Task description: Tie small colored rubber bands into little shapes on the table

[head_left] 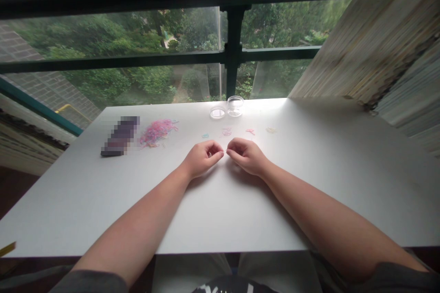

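My left hand (205, 158) and my right hand (248, 155) meet fingertip to fingertip over the middle of the white table. Both are closed in a pinch on a thin, pale elastic band (225, 151), which shows only as a short strand between them. Just beyond my hands lie small groups of elastic bands: blue ones (205, 136), pinkish-purple ones (227, 131), red-pink ones (250, 132) and pale yellow ones (271, 130). Farther left is a loose heap of mixed pink, purple and blue elastic bands (158, 132).
A clear round container (235, 106) stands near the table's back edge, its clear lid (217, 113) lying beside it. A dark, pixel-blurred flat object (121, 136) lies at the left of the white table (220, 224). Windows are behind; a curtain (338, 32) hangs at the right.
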{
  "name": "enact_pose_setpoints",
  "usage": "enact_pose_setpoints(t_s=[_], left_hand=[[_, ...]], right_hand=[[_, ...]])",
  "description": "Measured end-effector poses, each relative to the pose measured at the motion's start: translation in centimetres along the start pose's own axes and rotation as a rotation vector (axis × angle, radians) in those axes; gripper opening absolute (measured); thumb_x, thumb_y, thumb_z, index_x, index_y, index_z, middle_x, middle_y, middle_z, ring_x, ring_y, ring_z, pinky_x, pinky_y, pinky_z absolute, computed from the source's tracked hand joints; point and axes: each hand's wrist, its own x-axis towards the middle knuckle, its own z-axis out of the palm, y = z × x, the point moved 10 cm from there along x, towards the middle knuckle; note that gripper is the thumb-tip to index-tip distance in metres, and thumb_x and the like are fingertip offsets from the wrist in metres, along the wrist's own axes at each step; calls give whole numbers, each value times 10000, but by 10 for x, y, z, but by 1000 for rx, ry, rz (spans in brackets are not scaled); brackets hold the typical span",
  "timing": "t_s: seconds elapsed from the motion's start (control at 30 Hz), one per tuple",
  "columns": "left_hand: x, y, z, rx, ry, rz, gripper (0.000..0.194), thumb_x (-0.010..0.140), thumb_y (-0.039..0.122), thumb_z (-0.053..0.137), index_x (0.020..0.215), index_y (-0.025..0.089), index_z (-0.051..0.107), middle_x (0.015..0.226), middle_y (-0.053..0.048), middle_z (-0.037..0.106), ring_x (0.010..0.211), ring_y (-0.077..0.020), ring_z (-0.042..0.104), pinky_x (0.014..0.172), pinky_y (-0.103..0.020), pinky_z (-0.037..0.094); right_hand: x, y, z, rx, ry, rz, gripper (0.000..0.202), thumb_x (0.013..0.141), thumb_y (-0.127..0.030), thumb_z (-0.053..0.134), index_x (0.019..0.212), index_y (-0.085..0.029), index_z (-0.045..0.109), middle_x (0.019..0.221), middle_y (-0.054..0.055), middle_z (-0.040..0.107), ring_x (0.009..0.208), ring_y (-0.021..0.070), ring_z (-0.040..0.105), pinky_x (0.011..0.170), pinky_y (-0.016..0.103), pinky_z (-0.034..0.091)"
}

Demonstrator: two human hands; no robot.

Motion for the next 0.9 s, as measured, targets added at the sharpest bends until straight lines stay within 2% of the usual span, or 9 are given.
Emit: enact_pose_setpoints(t_s=[0.3,0.53,0.9], left_hand=[[0,-2,3,-22,-17,4,210,778,354,552,796,154,612,713,-2,605,590,-93,472,560,-204,382],[0,-2,2,-13,-14,-1,215,778,357,546,799,153,615,719,-6,608,587,-94,472,559,-205,384],[0,0,2,10,-10,5,204,785,343,534,796,153,609,721,-6,606,597,-97,476,571,-210,389]], right_hand=[[-2,-1,3,19,-28,-19,67,777,-234,526,799,-173,543,627,-29,497,540,86,421,510,214,346],[-1,3,4,0,-22,-1,59,781,-210,506,791,-175,552,654,-20,537,553,89,442,524,220,352],[0,1,2,-11,-20,-13,61,775,-210,516,774,-168,560,620,-28,515,548,86,436,517,213,351]])
